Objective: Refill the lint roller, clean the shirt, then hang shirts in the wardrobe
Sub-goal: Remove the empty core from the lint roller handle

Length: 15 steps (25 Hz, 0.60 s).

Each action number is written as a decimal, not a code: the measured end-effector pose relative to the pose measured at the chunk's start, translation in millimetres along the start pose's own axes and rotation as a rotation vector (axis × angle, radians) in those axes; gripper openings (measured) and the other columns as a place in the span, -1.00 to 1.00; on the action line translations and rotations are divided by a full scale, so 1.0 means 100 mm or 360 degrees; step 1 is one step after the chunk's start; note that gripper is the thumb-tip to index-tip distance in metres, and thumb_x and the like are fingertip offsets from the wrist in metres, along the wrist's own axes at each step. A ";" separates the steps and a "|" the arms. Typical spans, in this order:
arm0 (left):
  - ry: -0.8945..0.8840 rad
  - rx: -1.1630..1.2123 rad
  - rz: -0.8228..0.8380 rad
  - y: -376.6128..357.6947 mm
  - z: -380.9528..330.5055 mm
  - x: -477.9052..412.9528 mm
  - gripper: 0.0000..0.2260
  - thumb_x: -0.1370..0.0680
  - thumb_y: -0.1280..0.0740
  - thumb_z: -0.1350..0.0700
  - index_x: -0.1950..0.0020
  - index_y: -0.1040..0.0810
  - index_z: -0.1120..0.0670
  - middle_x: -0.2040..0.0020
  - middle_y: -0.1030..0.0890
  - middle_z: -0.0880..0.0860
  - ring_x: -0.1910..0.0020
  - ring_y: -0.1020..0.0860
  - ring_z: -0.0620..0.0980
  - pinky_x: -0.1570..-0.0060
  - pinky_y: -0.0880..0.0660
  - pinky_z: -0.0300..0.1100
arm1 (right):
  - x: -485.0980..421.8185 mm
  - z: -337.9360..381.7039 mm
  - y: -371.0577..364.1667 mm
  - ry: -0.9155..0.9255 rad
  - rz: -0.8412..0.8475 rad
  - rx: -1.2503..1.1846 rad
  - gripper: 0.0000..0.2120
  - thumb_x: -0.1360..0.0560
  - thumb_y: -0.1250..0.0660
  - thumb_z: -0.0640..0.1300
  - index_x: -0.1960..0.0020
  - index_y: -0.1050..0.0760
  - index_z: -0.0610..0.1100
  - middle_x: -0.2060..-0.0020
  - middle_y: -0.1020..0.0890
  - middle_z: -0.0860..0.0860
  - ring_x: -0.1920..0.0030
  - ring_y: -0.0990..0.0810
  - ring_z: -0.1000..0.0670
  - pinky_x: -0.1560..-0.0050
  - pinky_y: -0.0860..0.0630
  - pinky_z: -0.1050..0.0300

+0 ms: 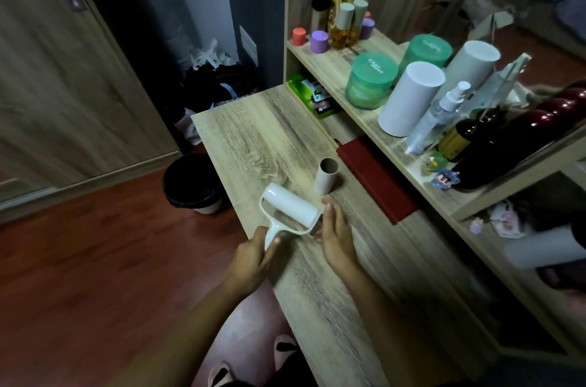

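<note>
Fingers (261,236) of the left hand (253,259) are wrapped round the handle of the lint roller (291,206), thumb on top, gripping it firmly. It is held just over the tabletop (253,133), close to its left edge and a little forward of the near end. The white roll sits in the frame with its long axis running from that left edge across toward the right hand (336,234), and the handle points back at the person. The right hand meets the roll's far end head-on. Its fingers look fairly straight and close together, laid against that end, touching rather than clutching as far as I can make out. So the right hand is the nearer one to the open end, and any seating push would, I reckon, go straight along the roll toward the left edge while the left hand braces. Both forearms reach in from the near end, wrists low. Just beyond the right thumb an empty cardboard core (326,175) stands upright on the tabletop, apart from the roller. A red notebook (377,177) lies past it by the shelf side, and a dark bin (190,183) sits on the floor off the left edge.
</note>
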<state>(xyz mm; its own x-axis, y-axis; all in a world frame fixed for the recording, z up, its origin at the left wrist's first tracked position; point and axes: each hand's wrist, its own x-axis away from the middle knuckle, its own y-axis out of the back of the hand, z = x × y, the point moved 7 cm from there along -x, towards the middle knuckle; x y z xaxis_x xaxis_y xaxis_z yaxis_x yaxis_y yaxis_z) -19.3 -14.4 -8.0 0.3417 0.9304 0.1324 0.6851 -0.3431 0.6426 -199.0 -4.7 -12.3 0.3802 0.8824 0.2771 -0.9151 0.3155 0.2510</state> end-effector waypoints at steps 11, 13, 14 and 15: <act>0.0134 0.0446 -0.0399 0.40 -0.29 -0.14 -0.63 -0.52 -0.23 -0.13 -0.18 -0.47 0.09 0.06 -0.60 0.00 0.14 -0.56 -0.13 0.17 -0.45 -0.36 | 0.11 0.39 0.13 0.0093 -0.0106 -0.0123 -0.85 -0.60 -0.10 -0.08 0.01 -0.43 -0.06 0.17 -0.52 0.12 0.07 -0.52 0.00 0.08 -0.46 0.07; 0.0157 0.0625 -0.0370 0.52 -0.37 -0.31 -0.73 -0.52 -0.34 0.02 -0.18 -0.52 0.09 -0.07 -0.57 0.02 0.07 -0.57 -0.16 0.15 -0.46 -0.46 | 0.13 0.43 0.19 0.0115 -0.0118 -0.0176 -0.85 -0.57 -0.12 -0.03 0.09 -0.44 0.01 0.18 -0.53 0.12 0.09 -0.53 0.02 0.13 -0.45 0.11; 0.0110 0.0692 -0.0249 0.52 -0.44 -0.37 -0.73 -0.49 -0.38 0.04 -0.17 -0.54 0.06 -0.11 -0.57 0.01 0.04 -0.58 -0.14 0.12 -0.47 -0.45 | 0.14 0.45 0.22 0.0125 -0.0130 -0.0198 -0.85 -0.52 -0.11 0.01 0.14 -0.45 0.06 0.17 -0.54 0.11 0.11 -0.53 0.04 0.18 -0.44 0.13; 0.0055 0.0724 -0.0109 0.50 -0.51 -0.40 -0.71 -0.46 -0.41 0.02 -0.16 -0.55 0.03 -0.13 -0.58 0.00 0.03 -0.59 -0.10 0.08 -0.50 -0.38 | 0.15 0.47 0.25 0.0130 -0.0149 -0.0206 -0.84 -0.46 -0.10 0.03 0.17 -0.45 0.10 0.18 -0.55 0.10 0.12 -0.54 0.06 0.21 -0.43 0.15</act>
<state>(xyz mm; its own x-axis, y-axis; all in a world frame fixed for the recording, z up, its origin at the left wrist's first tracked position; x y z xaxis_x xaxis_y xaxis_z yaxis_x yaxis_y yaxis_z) -31.3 -62.2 57.0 0.2694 0.9540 0.1315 0.9208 -0.2951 0.2550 -209.7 0.0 41.9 0.4570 0.8710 0.1805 -0.8880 0.4349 0.1494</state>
